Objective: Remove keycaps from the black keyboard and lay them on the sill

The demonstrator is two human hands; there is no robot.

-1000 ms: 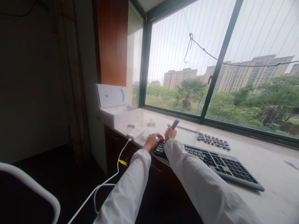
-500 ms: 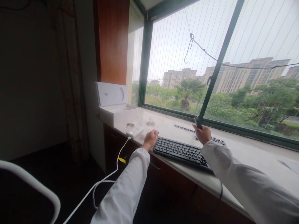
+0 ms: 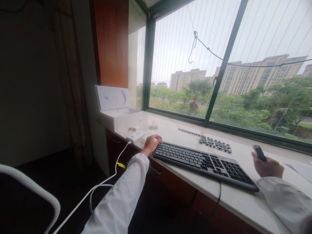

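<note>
A black keyboard (image 3: 180, 157) lies slantwise along the front edge of the white counter. Many of its keys on the right part look bare, with dark sockets showing. My left hand (image 3: 151, 143) is at its back left corner, thumb and fingers curled together on that corner. Off the keyboard's right end, above the counter, my right hand (image 3: 268, 167) is closed round a short black handheld device (image 3: 259, 152) whose top end points up and left. Loose black keycaps (image 3: 215, 144) lie in rows behind the keyboard, with a thin line of small pieces (image 3: 188, 131) to their left.
An open white box (image 3: 120, 118) stands at the counter's left end. Before it are a white power strip (image 3: 135, 137) with a cable (image 3: 115, 169) hanging down, and a small metal object (image 3: 132, 129). Paper (image 3: 301, 172) lies far right. A white chair frame (image 3: 31, 188) is lower left.
My right hand has moved right with the black device, from above the keyboard to past its right end, uncovering the keycaps. My left hand stays at the corner. The view has shifted slightly.
</note>
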